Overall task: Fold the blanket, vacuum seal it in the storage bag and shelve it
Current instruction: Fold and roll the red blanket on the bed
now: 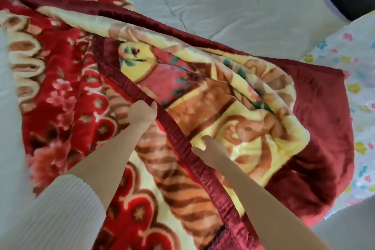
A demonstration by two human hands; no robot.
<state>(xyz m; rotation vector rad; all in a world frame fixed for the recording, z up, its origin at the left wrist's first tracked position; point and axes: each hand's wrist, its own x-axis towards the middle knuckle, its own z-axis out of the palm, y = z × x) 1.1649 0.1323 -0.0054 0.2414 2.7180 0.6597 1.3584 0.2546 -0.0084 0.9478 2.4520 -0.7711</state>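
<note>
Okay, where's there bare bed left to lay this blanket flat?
Bare white sheet lies beyond the blanket, reaching the bed's far edge. The floral storage bag crowds the right. Both hands, left hand and right hand, grip the maroon trim.

My blanket, plush red and cream with flowers and a dark red satin border, lies rumpled and half folded over itself. Beside its far right edge lies my flower-printed storage bag, flat.
</note>
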